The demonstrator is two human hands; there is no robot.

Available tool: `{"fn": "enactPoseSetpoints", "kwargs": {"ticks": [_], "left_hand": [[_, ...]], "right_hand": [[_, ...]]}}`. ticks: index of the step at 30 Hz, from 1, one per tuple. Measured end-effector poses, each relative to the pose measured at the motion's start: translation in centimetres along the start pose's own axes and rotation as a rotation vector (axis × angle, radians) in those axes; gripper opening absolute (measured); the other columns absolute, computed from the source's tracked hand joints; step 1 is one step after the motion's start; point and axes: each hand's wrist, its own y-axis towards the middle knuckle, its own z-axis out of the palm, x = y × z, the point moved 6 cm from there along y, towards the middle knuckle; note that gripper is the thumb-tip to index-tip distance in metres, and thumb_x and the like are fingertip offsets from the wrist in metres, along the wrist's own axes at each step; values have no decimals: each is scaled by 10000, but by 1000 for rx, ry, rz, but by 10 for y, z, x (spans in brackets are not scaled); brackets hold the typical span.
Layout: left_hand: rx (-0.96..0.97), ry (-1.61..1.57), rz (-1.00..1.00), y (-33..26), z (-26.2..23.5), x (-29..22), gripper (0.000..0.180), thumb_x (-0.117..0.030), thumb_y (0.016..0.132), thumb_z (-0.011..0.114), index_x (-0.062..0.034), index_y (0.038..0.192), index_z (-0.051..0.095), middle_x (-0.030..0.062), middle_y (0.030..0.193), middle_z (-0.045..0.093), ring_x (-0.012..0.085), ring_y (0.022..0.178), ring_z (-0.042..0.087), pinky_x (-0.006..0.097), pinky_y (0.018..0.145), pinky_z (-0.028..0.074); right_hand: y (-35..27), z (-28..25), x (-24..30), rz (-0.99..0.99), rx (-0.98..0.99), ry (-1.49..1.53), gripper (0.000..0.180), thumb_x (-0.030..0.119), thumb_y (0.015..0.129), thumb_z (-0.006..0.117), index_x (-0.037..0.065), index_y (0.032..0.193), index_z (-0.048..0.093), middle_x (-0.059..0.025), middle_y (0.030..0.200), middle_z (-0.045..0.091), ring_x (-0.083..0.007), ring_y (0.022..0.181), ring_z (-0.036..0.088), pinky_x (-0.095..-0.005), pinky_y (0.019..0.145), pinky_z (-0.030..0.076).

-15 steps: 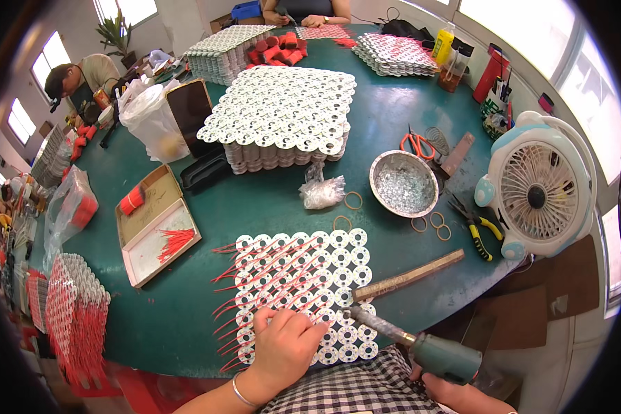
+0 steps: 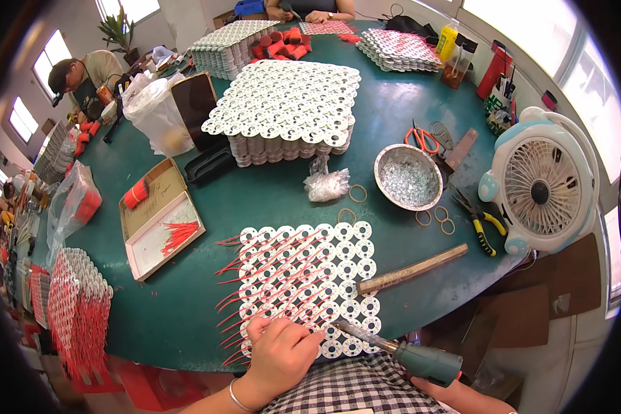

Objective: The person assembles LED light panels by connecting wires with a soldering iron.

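Observation:
A panel of round white circuit boards [image 2: 347, 269] lies in front of me, with rows of thin red wires [image 2: 231, 303] across it and sticking out on its left. My left hand [image 2: 283, 355] rests on the near part of the panel, thumb and fingers closed at a red wire; the fingertips partly hide it. My right hand [image 2: 428, 388], partly hidden, grips a soldering gun [image 2: 428, 362] with a green body and long metal barrel. Its tip touches or hovers just over the boards beside my left fingertips; I cannot tell which.
A wooden strip [image 2: 414, 268] overlaps the panel's right edge. Beyond are a metal bowl [image 2: 408, 204], pliers [image 2: 481, 224], a fan [image 2: 541, 183], an open box [image 2: 132, 238] with red wires and a tall stack of boards [image 2: 290, 103]. Wired boards [image 2: 83, 303] are piled left. Two other people work farther off.
The soldering gun has moved left and slightly down, bringing its tip close to my left fingertips. My left hand has barely shifted. The whole view has tilted slightly.

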Motion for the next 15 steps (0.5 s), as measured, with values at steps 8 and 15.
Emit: {"fn": "enactPoseSetpoints", "kwargs": {"ticks": [8,15], "left_hand": [[13,0,1,-3,4,-1,126,-153,676,624,-185,794,651,-72,701,484,106,729,479,358,760,257],[-23,-28,6,-4,3,-1,195,-101,599,676,-179,775,648,-66,674,485,119,681,471,363,717,249]], "right_hand": [[2,-1,7,6,21,-100,419,64,682,661,14,1082,549,-96,962,592,-205,838,569,-308,746,450],[9,3,22,-20,28,-67,352,88,698,653,33,1035,568,-84,918,601,-207,790,578,-307,710,454]]}}
